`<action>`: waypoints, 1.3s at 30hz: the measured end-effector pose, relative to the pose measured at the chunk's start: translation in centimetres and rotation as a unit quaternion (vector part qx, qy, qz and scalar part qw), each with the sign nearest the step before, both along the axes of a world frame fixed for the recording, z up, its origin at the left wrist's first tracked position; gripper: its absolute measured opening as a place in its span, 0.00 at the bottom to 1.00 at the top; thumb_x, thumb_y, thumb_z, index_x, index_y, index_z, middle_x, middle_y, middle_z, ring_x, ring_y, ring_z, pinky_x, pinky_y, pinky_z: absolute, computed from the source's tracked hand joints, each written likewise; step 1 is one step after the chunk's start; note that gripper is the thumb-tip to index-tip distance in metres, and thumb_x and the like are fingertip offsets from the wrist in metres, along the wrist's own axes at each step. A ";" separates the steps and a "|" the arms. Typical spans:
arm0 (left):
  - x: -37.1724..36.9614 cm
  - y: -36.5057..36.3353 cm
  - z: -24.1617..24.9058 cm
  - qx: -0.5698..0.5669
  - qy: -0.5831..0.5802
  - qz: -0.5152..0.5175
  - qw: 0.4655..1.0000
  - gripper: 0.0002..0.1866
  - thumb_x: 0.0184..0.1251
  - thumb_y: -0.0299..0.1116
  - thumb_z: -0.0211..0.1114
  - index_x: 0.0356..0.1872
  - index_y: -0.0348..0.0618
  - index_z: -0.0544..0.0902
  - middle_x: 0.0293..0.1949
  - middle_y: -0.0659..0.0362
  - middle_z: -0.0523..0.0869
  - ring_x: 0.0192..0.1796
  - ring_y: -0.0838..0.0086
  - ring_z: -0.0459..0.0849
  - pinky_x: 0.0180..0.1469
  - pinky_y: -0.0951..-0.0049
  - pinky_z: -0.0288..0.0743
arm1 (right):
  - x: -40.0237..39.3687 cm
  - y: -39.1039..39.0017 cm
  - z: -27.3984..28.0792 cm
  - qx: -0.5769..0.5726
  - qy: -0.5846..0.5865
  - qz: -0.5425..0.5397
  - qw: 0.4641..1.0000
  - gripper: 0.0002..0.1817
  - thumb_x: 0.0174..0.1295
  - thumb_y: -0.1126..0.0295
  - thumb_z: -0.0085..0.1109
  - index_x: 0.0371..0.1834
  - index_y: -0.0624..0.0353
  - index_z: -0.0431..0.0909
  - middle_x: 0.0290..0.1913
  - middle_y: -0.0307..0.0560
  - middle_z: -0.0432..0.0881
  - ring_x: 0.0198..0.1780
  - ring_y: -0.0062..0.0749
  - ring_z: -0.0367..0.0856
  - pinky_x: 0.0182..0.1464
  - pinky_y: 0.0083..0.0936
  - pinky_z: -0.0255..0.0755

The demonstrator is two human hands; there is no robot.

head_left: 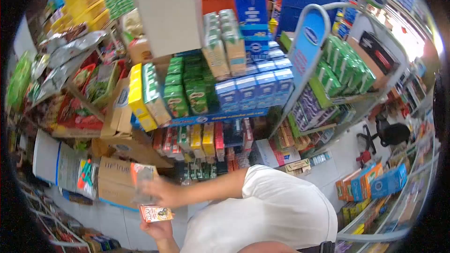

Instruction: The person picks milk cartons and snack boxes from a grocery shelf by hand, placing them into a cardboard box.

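My left hand (159, 230) is at the lower left, its fingers closed round the lower edge of a small orange and white pack (157, 213) with printing on it. Just above it, my right hand (164, 192) reaches in from the right and is smeared by motion. Its fingers overlap a greyish blurred item and an orange and white packet (142, 172); whether they grip either cannot be made out. Behind them is a brown cardboard carton (112, 180) with dark lettering.
Green, blue and yellow drink cartons (255, 89) fill a display shelf above my arm. A wheeled rack (347, 72) with green packs stands to the right, and a black chair (393, 132) beyond it. Snack bags (70, 58) hang over baskets at the upper left.
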State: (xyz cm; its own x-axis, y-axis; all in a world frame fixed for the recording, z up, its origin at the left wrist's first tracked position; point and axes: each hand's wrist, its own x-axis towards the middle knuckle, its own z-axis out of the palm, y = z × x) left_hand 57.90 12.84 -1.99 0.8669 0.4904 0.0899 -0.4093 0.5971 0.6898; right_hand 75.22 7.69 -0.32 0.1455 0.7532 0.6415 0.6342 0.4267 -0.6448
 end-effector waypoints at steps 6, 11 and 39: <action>2.4 -1.0 0.0 -0.002 -0.028 0.100 0.995 0.38 0.59 0.63 0.44 0.67 0.54 0.57 0.64 0.54 0.64 0.66 0.57 0.62 0.66 0.51 0.57 | -0.9 -2.7 1.3 -0.015 -0.095 0.123 0.988 0.30 0.38 0.72 0.59 0.52 0.54 0.71 0.64 0.49 0.65 0.60 0.54 0.64 0.63 0.49 0.56; 3.8 -2.7 5.8 0.091 0.069 0.032 0.993 0.49 0.42 0.56 0.65 0.67 0.48 0.56 0.65 0.54 0.63 0.66 0.64 0.63 0.64 0.58 0.62 | 4.9 1.1 2.6 0.031 0.077 -0.141 0.987 0.22 0.49 0.73 0.57 0.51 0.54 0.70 0.65 0.55 0.62 0.64 0.51 0.61 0.64 0.43 0.50; -4.2 -0.7 5.9 0.272 0.110 0.107 0.950 0.49 0.51 0.29 0.61 0.71 0.48 0.39 0.69 0.52 0.55 0.70 0.69 0.54 0.69 0.68 0.46 | 2.4 6.9 8.5 0.078 -0.151 0.070 0.983 0.11 0.38 0.71 0.57 0.29 0.57 0.77 0.38 0.46 0.81 0.42 0.50 0.76 0.45 0.38 0.67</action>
